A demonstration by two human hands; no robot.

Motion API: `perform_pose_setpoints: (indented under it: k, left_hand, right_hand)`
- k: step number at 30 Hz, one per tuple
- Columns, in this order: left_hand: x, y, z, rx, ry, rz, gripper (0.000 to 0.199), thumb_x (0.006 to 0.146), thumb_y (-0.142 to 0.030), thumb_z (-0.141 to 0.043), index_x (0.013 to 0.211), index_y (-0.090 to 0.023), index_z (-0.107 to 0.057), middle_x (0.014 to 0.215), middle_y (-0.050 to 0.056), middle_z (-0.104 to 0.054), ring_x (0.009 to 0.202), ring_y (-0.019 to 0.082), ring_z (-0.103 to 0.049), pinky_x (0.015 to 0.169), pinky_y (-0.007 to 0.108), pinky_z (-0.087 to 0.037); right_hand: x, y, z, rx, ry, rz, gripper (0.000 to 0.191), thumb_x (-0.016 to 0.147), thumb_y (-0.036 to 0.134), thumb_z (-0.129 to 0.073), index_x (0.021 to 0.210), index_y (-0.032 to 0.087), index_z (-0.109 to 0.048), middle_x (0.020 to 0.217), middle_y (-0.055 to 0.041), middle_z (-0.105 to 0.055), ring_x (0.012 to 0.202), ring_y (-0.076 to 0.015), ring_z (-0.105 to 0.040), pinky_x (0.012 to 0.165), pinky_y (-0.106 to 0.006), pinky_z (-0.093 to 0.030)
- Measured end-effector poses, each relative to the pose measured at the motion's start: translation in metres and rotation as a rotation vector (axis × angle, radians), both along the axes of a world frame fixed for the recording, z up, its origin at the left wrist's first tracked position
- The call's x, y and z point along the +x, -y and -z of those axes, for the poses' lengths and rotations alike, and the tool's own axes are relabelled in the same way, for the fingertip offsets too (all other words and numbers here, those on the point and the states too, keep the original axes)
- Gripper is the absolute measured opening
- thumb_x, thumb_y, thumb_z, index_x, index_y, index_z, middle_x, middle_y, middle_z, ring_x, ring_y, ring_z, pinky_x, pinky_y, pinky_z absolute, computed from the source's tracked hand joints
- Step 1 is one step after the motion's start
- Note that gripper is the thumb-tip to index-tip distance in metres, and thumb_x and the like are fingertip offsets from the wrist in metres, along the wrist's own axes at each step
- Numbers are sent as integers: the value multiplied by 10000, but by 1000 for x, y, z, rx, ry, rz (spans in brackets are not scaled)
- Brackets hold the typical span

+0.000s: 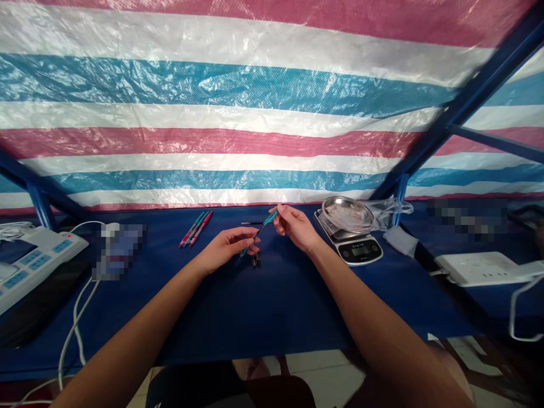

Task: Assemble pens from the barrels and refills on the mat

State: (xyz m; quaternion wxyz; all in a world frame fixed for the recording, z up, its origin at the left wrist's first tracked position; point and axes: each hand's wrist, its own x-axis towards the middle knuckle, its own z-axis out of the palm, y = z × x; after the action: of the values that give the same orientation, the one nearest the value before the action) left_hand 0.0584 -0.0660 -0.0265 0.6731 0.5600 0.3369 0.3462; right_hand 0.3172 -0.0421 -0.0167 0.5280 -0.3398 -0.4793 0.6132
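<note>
Your left hand [232,246] pinches the lower end of a slim teal-and-dark pen [271,217] between thumb and fingers, and your right hand [293,226] grips its teal upper end in the fingertips. The pen slants up from left to right between your two hands, held above the middle of the counter [255,317]; whether it is in one piece or several, you cannot tell from here.

Just below your left fingers are some small black pieces [255,260], too small to make out. Behind your hands, a thin dark rod [250,223] lies flat on the blue counter. To the left, a group of teal and red pens [195,229] lies side by side, slanted and well apart from your left hand.

Near your right forearm stands a kitchen scale [360,251] with a shiny metal bowl [347,214] on it, and a clear plastic bag [385,207] is just beside the bowl. At your far left is a white power strip [46,258] with blue sockets; another white socket block [476,266] is at your far right. A striped tarp [255,124] hangs behind the counter.
</note>
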Motion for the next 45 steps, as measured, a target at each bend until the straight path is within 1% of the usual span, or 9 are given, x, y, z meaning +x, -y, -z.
perform_pose_setpoints:
  k: [7, 17, 21, 26, 32, 34, 38, 43, 45]
  left_hand:
    - [3, 7, -3, -200, 142, -2, 474, 860, -326, -921, 1288, -180, -778, 1198, 149, -807, 1036, 281, -797, 988, 429, -590]
    - [3, 9, -4, -344, 174, -33, 396, 813, -248, -959, 1158, -127, -809, 1107, 159, -834, 1060, 276, -807, 1048, 407, -595]
    - [4, 9, -3, -351, 185, -20, 408, 791, -240, -974, 1150, -133, -813, 1107, 153, -835, 1039, 269, -813, 1040, 396, -598]
    - [5, 9, -6, -313, 189, -45, 372, 814, -242, -955, 1143, -135, -820, 1084, 138, -834, 1072, 264, -801, 1050, 396, -594]
    - [5, 9, -5, -314, 178, -24, 391, 785, -263, -978, 1126, -147, -826, 1087, 136, -836, 1040, 264, -809, 1059, 411, -584]
    - [6, 10, -5, -310, 184, -20, 393, 787, -266, -976, 1130, -147, -826, 1107, 137, -834, 1048, 265, -805, 1062, 416, -582]
    - [6, 10, -6, -294, 196, -35, 399, 799, -260, -964, 1154, -141, -827, 1166, 141, -822, 1088, 262, -791, 1075, 406, -573]
    - [6, 10, -5, -292, 185, -16, 412, 807, -273, -962, 1174, -145, -824, 1131, 138, -827, 1060, 256, -794, 1064, 406, -569]
    - [6, 10, -5, -291, 181, -9, 410, 813, -280, -958, 1176, -146, -823, 1130, 142, -826, 1057, 258, -793, 1063, 411, -567]
  right_hand:
    - [-6, 8, 1, -9, 76, -181, 435, 904, 590, -833, 1126, 216, -806, 845, -21, -699, 680, -130, -580, 620, -273, -476]
    - [-7, 10, 0, -1, 178, -213, 400, 901, 578, -836, 1018, 202, -767, 829, -16, -708, 700, -142, -613, 636, -276, -472]
    - [-7, 12, -4, 46, 241, -195, 428, 958, 609, -762, 866, 194, -713, 737, -5, -662, 648, -133, -574, 593, -268, -433]
    - [-1, 14, -10, 2, 127, -302, 466, 916, 537, -834, 1251, 224, -753, 912, -34, -729, 734, -151, -632, 617, -270, -462]
    - [-4, 10, -2, 43, 198, -226, 374, 877, 531, -871, 876, 197, -703, 682, 14, -657, 608, -128, -556, 572, -265, -426]
    - [-4, 11, -3, 43, 203, -257, 377, 887, 546, -858, 943, 200, -720, 692, 15, -659, 615, -128, -553, 576, -264, -424]
    - [-3, 13, -7, 31, 162, -320, 476, 878, 531, -869, 1212, 216, -741, 917, -37, -742, 719, -153, -626, 597, -274, -457]
    - [-9, 14, -6, 27, 193, -248, 407, 842, 544, -893, 936, 206, -687, 743, 8, -674, 635, -136, -571, 554, -261, -413]
    - [-9, 15, -8, 25, 228, -231, 410, 845, 551, -887, 942, 212, -679, 725, 18, -656, 620, -129, -550, 548, -256, -391]
